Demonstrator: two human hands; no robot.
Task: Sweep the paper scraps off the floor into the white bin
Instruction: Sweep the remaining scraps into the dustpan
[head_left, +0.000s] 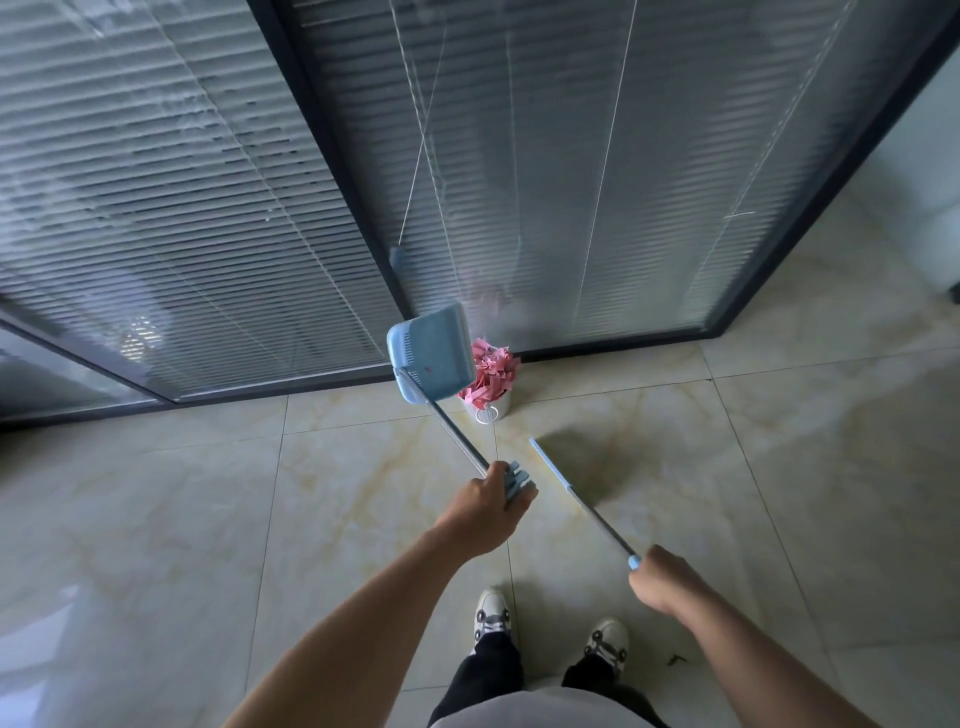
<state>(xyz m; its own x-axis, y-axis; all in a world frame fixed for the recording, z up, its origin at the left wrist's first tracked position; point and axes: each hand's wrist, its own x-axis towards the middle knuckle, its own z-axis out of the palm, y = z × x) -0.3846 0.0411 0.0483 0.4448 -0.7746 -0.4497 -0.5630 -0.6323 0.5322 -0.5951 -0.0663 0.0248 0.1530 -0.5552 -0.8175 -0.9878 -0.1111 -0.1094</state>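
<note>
Left grip: the left hand (480, 512) is curled round the metal handle of the blue dustpan (432, 358), near a blue comb-like clip on that handle.
Right grip: the right hand (660, 577) is closed round the blue end cap of the broom handle (587, 506); the shaft slopes down and away toward the floor. The broom head shows only as a blurred grey smear, so its contact with the tiles cannot be told.
Dustpan: raised off the floor and tipped, its mouth turned toward the white bin (487, 408), just beside and above the rim. One small dark speck shows inside the pan; otherwise it looks emptied.
Paper scraps: the pink paper scraps (491, 376) sit heaped in the bin, mounded well above its rim, against the foot of the glass partition (519, 182) with slatted blinds.
Floor: the pale marble-pattern floor tiles (779, 467) show no pink scraps in view; a small dark fleck lies near the right shoe (608, 642).
Progress: judged nearly complete; the tipping is at or near its end, and what remains is a check of the floor outside the view.
Markings: no brand, label or writing can be read.
</note>
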